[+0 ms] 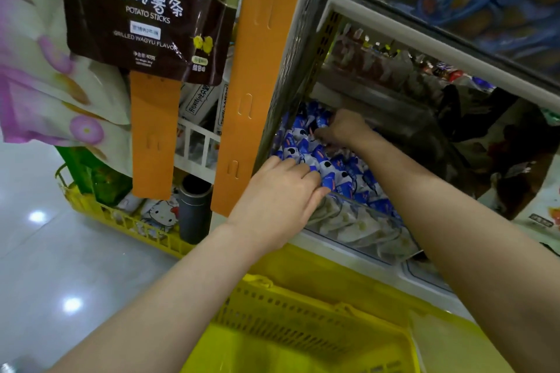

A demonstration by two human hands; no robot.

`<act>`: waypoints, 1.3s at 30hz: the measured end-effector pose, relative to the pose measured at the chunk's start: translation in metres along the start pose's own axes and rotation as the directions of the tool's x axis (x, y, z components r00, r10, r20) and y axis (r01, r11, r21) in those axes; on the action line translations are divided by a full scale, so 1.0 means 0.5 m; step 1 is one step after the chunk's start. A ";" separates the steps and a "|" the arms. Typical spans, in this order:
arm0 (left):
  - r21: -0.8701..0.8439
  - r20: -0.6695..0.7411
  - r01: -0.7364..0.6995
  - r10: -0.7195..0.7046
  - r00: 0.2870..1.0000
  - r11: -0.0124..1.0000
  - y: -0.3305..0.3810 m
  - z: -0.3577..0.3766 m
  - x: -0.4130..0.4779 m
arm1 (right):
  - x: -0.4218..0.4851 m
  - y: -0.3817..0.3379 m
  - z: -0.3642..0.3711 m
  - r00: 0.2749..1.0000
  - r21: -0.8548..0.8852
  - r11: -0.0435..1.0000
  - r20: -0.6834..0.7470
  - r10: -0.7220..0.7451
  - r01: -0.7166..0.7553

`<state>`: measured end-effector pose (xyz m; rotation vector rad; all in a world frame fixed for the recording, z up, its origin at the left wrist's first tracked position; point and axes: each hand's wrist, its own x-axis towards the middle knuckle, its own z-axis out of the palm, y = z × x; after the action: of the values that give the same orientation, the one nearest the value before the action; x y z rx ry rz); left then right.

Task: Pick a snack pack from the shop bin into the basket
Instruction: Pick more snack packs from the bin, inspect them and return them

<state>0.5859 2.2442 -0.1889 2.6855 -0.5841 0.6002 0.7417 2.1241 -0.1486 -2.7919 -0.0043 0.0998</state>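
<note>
A clear-fronted shop bin (357, 218) on a low shelf is filled with small blue-and-white snack packs (339, 169). My left hand (278, 194) reaches over the bin's front left corner, its fingers lying on the nearest packs. Farther back in the bin, my right hand (342, 130) has its fingers curled down into the pile, around one of the packs; the grip itself is partly hidden. A yellow perforated basket (303, 321) stands below the shelf, directly under my forearms.
Orange hanging strips (257, 85) and a brown potato-sticks bag (151, 15) hang left of the shelf. A second yellow basket (127, 221) of goods and a dark cylinder (195, 209) stand on the floor at left. An upper shelf overhangs the bin.
</note>
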 end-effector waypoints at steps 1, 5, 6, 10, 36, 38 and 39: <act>-0.005 -0.004 -0.002 0.002 1.000 1.000 -0.001 0.000 0.000 | 0.005 -0.009 0.003 1.000 -0.031 1.000 0.008 -0.002 0.002; 0.006 -0.023 -0.011 0.011 1.000 1.000 -0.001 0.001 0.001 | 0.014 -0.016 0.016 0.994 -0.160 0.982 -0.017 -0.104 0.100; 0.009 -0.024 -0.011 0.011 1.000 1.000 -0.001 0.002 0.001 | 0.015 -0.011 0.015 0.993 -0.155 0.982 -0.004 -0.114 0.112; 0.007 -0.041 -0.018 0.018 0.999 1.000 -0.005 0.004 0.001 | 0.021 -0.005 0.012 0.994 -0.184 0.977 0.037 -0.101 0.106; 0.058 -0.124 -0.033 0.040 0.991 0.998 -0.003 0.014 0.001 | 0.030 0.091 -0.005 0.990 -0.023 0.990 -0.015 -0.139 0.139; 0.058 -0.128 -0.030 0.037 0.991 0.998 -0.003 0.014 0.001 | 0.034 0.086 -0.002 0.993 -0.029 0.993 0.001 -0.115 0.115; 0.055 -0.126 -0.028 0.035 0.991 0.998 -0.004 0.014 0.001 | 0.037 0.083 -0.001 0.994 -0.035 0.993 -0.002 -0.112 0.112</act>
<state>0.5894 2.2427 -0.1953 2.6666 -0.5849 0.7991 0.7598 2.0853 -0.1633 -2.8195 -0.1635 0.0671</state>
